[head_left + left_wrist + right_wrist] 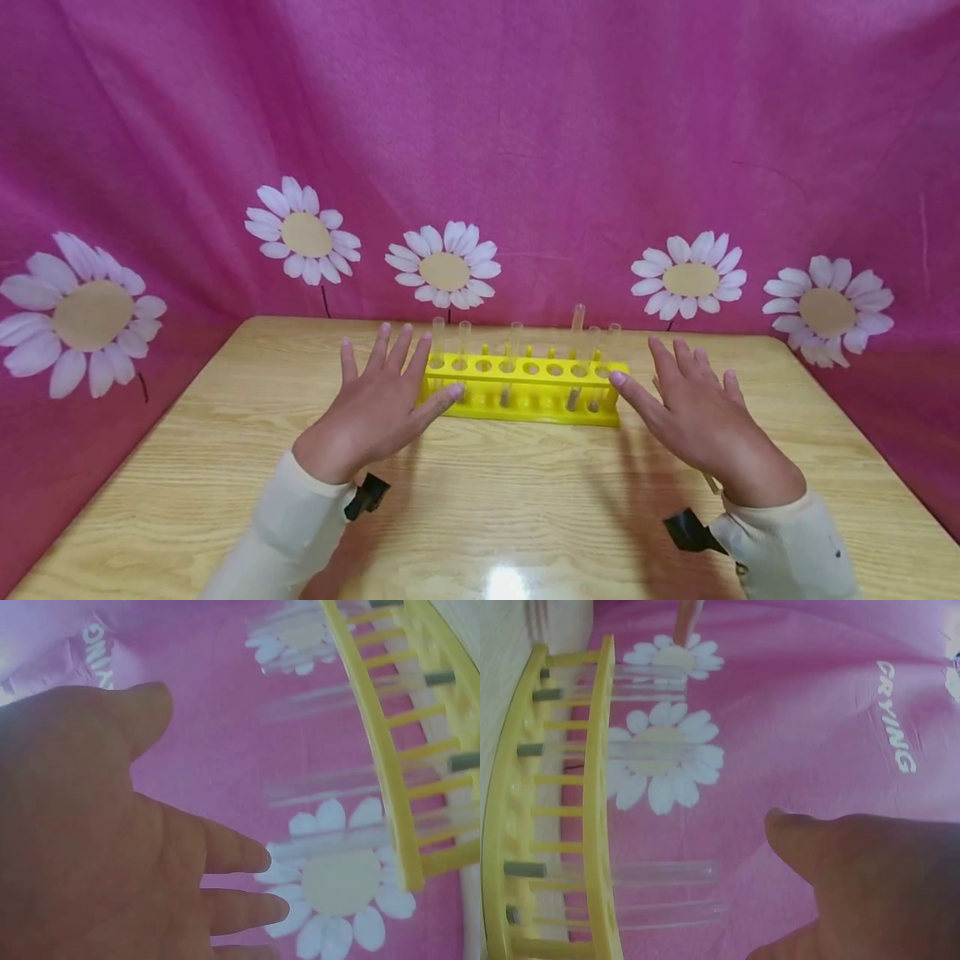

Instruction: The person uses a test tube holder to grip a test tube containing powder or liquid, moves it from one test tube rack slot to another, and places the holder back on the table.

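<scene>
Wood-grain tabletop (525, 483) walled by pink daisy-printed cloth (525, 125). Yellow rack (542, 382) of clear tubes (516, 340) placed toward far edge; left hand (371, 417) and right hand (701, 417) held apart, fingers spread.

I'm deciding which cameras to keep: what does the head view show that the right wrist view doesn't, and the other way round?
Only the head view shows the pale sleeves and the black pieces at the wrists.

Only the right wrist view shows the white lettering "CRYING".

Both show the yellow rack, clear tubes standing in it, the right hand, the wooden tabletop and the flowered pink cloth.
</scene>
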